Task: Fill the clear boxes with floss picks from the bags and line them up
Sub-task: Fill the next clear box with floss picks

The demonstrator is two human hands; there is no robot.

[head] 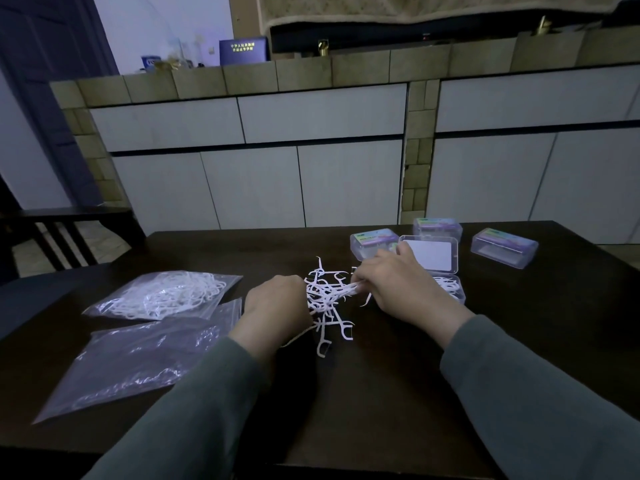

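A loose heap of white floss picks (329, 306) lies on the dark table (381, 393) between my hands. My left hand (277, 303) curls into the heap's left side and grips some picks. My right hand (401, 282) pinches a bundle of picks at its fingertips. Just right of that hand stands an open clear box (450, 289) with picks inside, its lid (433, 252) tilted up behind. At the left, a full bag of picks (162, 294) lies beside an emptied bag (138, 362).
Three closed clear boxes with coloured labels stand at the far right of the table: one (372, 242) behind my right hand, one (438, 228) further back, one (504, 247) at the right. A chair (69, 233) stands at the left. White cabinets rise behind the table.
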